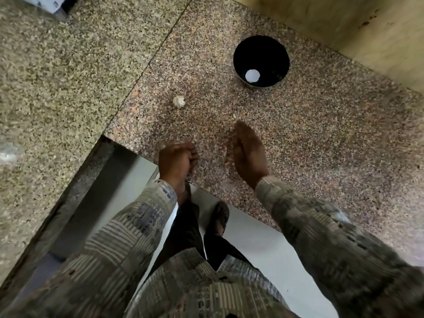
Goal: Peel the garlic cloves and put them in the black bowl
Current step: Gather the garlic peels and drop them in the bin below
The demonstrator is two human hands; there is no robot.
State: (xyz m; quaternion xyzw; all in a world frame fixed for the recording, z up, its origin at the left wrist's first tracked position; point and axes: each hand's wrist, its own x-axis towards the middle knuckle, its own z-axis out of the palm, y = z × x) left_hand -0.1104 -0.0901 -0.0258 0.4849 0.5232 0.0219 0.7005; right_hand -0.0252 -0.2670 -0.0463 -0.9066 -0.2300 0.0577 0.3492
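A black bowl [261, 45] stands on the speckled granite counter [321, 138], far from me and a little to the right. Something white and roundish [252, 75] lies on the bowl's bottom; I cannot tell what it is. A whole white garlic bulb [179, 101] sits alone on the counter, left of the bowl. My right hand [249, 152] stands on its edge on the counter with straight fingers pointing toward the bowl. My left hand [176, 161] is at the counter's near edge with fingers curled inward; nothing shows inside it.
A small scrap of garlic skin [234, 115] lies just beyond my right fingertips. A yellowish wall [355, 24] rises behind the bowl. A second, greyer counter slab [57, 76] joins on the left. Below the counter edge are the white floor [263, 249] and my sandalled foot [220, 216].
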